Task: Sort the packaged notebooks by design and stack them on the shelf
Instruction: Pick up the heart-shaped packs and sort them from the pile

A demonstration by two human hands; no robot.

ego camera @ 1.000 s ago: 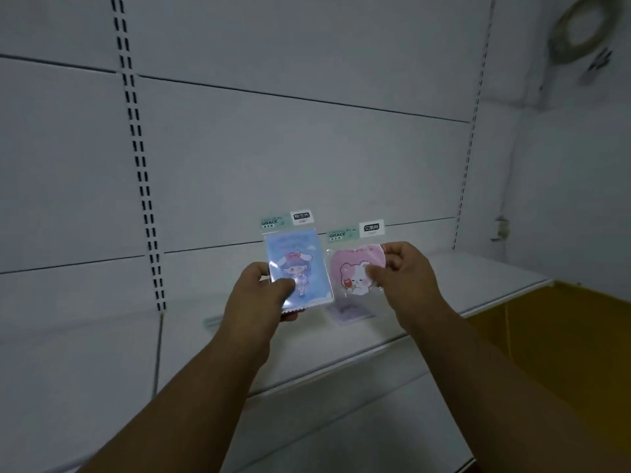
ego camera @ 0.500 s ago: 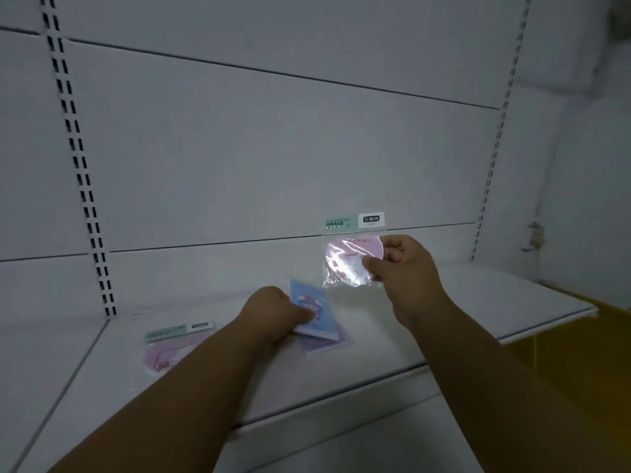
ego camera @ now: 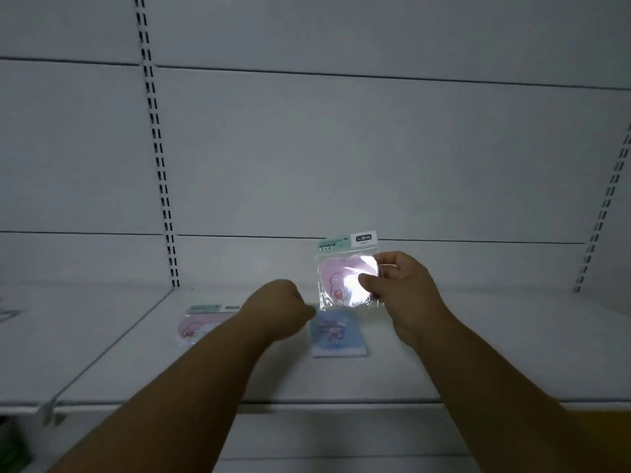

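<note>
My right hand (ego camera: 404, 288) holds a packaged pink heart-shaped notebook (ego camera: 341, 281) upright above the white shelf (ego camera: 478, 353), pinched at its right edge. A blue notebook (ego camera: 338, 336) with a cartoon girl lies flat on the shelf just below it. My left hand (ego camera: 276, 312) hovers as a closed fist just left of the blue notebook, with nothing seen in it. Another packaged pink notebook (ego camera: 201, 324) lies flat on the shelf further left, partly hidden by my left forearm.
A slotted upright (ego camera: 160, 186) runs up the back panel at the left, another slotted upright (ego camera: 604, 209) at the right. The shelf's front lip (ego camera: 307, 402) crosses under my forearms. Something flat lies at the far left edge (ego camera: 8, 314).
My left hand laid the blue notebook flat on the shelf and let go of it, pulling back slightly left. The pink heart notebook stays held up in my right hand.
</note>
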